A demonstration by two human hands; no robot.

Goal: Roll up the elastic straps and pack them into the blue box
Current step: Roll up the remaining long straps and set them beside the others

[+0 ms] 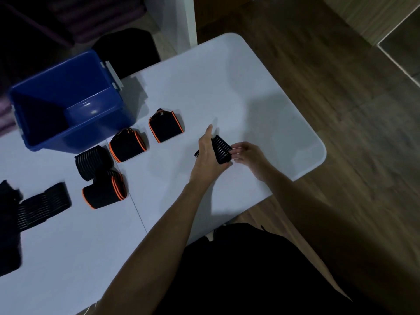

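**Both hands on one ribbed strap, blue box waiting empty**

The person stands at the white desk [227, 92] and works a black ribbed strap [221, 150] near its right end. The left hand [208, 155] is wrapped round the roll from the near side, index finger sticking out past it, while the right hand [246, 153] comes in from the other end, fingertips pinching the roll's edge. It looks like the left keeps the coil from springing open while the right tightens or tucks the last turn; that is my reading, since the strap's loose end is hidden under the left palm.

Off to the left, the blue box [75, 137] sits open with nothing visible inside. Lined up beside it are rolled pieces ready to go in: an orange-trimmed roll [167, 126], a second orange-trimmed roll [128, 145], a black ribbed roll [93, 161] and a third orange-edged roll [105, 193] just touching it. Further left, a flat ribbed strap [43, 206] lies unrolled, partly under dark fabric at the desk's edge.

So the packing seems not yet begun, and rolling is well along.
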